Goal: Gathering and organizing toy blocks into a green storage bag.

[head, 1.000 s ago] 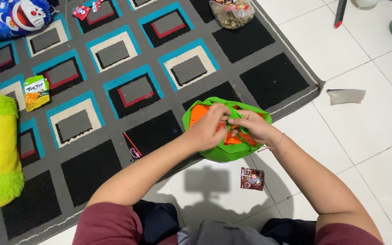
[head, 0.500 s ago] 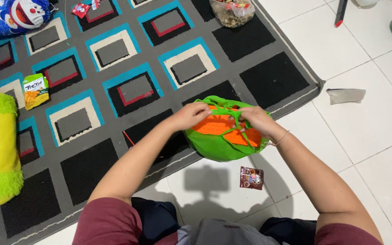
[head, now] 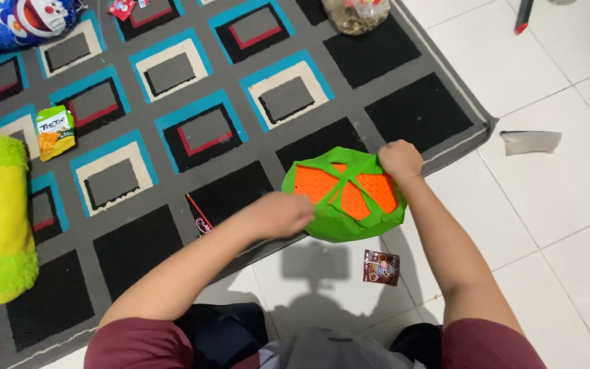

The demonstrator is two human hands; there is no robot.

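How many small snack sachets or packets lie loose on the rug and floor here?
3: a green-and-orange packet on the rug at left, a brown sachet on the tiles, a red packet at the top edge. Others may be hidden.

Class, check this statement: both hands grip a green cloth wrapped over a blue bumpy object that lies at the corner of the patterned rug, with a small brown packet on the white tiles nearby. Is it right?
One detail is wrong. The bumpy object under the green cloth is orange, not blue, as the head view shows. The left hand and right hand do grip the cloth at the rug corner, and the small brown packet lies on the tiles.
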